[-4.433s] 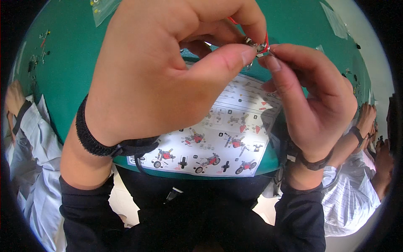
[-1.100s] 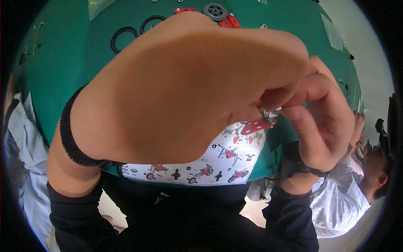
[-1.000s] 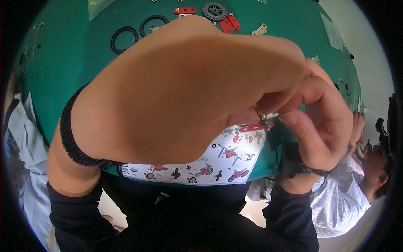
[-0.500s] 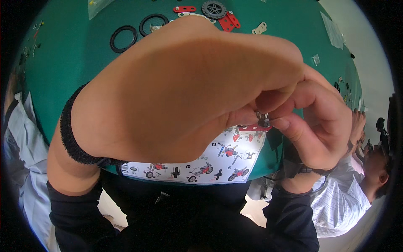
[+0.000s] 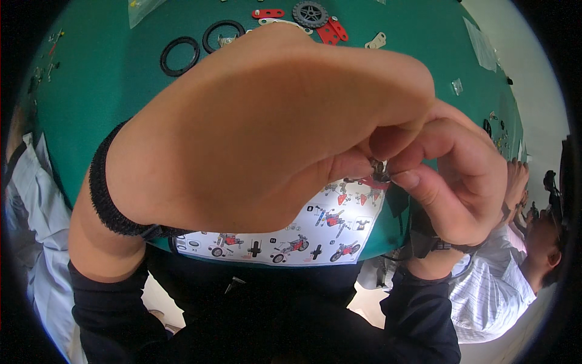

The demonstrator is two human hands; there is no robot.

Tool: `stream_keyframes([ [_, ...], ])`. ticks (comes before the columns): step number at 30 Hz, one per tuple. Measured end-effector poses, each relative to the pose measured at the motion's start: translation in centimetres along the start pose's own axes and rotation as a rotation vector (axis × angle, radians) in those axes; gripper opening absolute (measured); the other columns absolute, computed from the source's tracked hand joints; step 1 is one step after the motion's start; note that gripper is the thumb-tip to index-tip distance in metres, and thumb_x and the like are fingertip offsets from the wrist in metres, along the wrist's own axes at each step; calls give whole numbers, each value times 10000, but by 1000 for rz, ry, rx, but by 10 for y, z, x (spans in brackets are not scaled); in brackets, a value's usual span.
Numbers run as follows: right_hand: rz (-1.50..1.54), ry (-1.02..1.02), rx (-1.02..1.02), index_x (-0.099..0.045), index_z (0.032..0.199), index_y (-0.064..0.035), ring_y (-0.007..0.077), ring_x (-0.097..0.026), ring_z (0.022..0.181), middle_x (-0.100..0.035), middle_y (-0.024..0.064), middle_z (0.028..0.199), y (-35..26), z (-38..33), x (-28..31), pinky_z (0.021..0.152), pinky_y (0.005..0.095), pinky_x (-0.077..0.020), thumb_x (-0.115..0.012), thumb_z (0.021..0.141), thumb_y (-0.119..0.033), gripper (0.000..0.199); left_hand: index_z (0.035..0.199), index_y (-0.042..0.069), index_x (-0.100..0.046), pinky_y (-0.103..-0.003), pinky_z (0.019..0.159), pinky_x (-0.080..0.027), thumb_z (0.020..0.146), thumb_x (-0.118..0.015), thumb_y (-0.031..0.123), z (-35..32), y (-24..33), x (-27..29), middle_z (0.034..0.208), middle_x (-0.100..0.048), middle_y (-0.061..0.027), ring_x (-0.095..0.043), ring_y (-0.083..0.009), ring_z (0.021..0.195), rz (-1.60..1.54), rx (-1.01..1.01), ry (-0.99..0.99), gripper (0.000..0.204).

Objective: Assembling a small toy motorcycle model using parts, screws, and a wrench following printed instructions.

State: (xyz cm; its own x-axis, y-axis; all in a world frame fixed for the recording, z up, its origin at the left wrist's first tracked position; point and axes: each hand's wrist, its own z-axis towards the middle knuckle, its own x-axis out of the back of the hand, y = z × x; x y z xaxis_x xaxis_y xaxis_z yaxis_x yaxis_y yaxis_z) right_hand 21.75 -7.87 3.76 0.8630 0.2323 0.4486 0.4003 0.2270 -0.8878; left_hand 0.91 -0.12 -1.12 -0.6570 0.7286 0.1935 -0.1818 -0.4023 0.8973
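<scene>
Left hand (image 5: pixel 267 133): raised close to the camera, filling most of the view, thumb and fingers closed on a small metal part (image 5: pixel 380 170). Black band (image 5: pixel 106 194) around the left wrist.

Right hand (image 5: pixel 458 182): meeting the left from the right side, thumb and forefinger pinched on the same small metal part. Part held in the air between both sets of fingertips, above the near edge of the green desk (image 5: pixel 109 85); exact shape too small to tell.

Instruction sheet (image 5: pixel 303 227): flat on the desk just below the hands, printed with red motorcycle figures, partly hidden by the left hand.

Far side of desk: two black rubber rings (image 5: pixel 180 56), a dark gear wheel (image 5: pixel 310 13), red perforated plates (image 5: pixel 330 31).

Another person (image 5: pixel 515 267) in a striped shirt at the lower right.
</scene>
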Motion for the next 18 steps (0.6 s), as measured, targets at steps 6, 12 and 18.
stream_keyframes([
  [6,-31,-19,15,-658,807,71,272,-644,851,-671,182,927,1,0,1,772,336,-484,-717,701,-80,194,791,12,-559,-260,602,-553,818,-782,116,-1,-6,3,753,-587,-68,-700,-200,675,92,-46,-68,247],
  [12,-48,-20,8,-661,814,72,277,-647,855,-672,189,941,1,0,4,777,337,-487,-698,708,-70,181,835,-13,-569,-267,642,-572,831,-766,74,15,21,8,777,-593,-80,-692,-182,680,82,68,-89,216],
  [18,-63,10,32,-666,820,83,273,-636,820,-668,202,885,2,1,3,745,332,-479,-681,718,-76,190,902,-41,-568,-267,665,-574,862,-743,43,3,-8,4,858,-600,-93,-689,-171,724,-13,-39,-43,198],
])
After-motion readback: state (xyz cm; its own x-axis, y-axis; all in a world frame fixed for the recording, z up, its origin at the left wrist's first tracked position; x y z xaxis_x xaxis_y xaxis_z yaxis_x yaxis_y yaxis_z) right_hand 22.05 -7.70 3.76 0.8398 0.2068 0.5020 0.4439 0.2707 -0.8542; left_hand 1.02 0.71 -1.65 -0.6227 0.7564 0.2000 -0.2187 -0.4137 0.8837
